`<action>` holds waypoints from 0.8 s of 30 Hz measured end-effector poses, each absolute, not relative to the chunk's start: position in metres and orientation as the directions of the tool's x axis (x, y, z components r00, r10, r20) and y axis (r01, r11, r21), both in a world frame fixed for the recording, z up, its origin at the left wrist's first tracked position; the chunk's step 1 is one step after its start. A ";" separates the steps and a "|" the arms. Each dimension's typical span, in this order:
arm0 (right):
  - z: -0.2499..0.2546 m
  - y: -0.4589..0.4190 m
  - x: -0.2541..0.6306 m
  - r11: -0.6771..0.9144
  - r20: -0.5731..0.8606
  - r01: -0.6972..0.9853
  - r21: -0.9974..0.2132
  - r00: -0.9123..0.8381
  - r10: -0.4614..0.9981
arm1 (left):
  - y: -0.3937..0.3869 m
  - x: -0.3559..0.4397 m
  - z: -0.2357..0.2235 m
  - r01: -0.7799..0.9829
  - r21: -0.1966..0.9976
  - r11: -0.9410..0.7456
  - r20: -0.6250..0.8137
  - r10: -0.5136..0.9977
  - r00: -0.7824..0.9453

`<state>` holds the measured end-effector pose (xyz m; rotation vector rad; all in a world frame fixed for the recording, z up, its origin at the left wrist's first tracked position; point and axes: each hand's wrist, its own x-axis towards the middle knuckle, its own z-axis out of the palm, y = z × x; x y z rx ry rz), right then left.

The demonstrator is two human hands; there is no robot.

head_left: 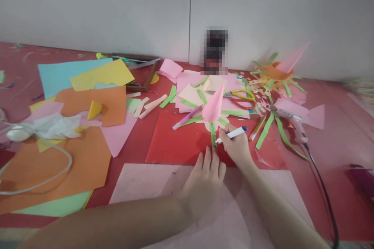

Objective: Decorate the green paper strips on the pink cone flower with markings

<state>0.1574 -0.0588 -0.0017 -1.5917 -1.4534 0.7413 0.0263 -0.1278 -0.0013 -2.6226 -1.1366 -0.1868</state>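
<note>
My right hand point(235, 146) is closed round a white marker point(233, 134) with a dark blue end. Its tip meets a green paper strip point(213, 134) that carries dark curly marks. Fingers stretched out, my left hand point(206, 175) lies flat with its fingertips at the strip's near end. The strip reaches out from under a pink paper cone point(213, 105) standing on a cream scalloped paper base point(209, 125). Other green strips spread from that base. Beneath it is a red board point(175, 140). A purple pen point(187, 117) lies to the left of the cone.
Yellow-and-red-handled scissors point(244, 99) lie behind the cone. At right are a glue gun point(298, 129) with a black cord and a second cone figure point(288, 62). Orange paper point(87, 167), other coloured sheets and a white cable point(68, 157) cover the left. A wooden tray point(150, 76) sits near the wall.
</note>
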 end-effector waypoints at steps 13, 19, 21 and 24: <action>0.002 -0.062 0.160 -0.052 0.004 0.208 -0.977 0.259 0.966 | -0.143 0.027 0.000 0.751 -0.175 -0.637 0.211 0.721 0.661; -0.003 -0.076 0.159 -0.055 0.007 0.204 -0.977 0.291 0.957 | -0.141 0.029 -0.001 0.732 -0.229 -0.642 0.212 0.701 0.681; -0.005 -0.082 0.157 -0.060 0.015 0.230 -0.971 0.309 0.951 | -0.138 0.029 0.001 0.713 -0.241 -0.658 0.201 0.685 0.700; -0.006 -0.085 0.153 -0.055 0.034 0.270 -0.961 0.316 0.948 | -0.135 0.030 0.003 0.691 -0.251 -0.678 0.192 0.665 0.721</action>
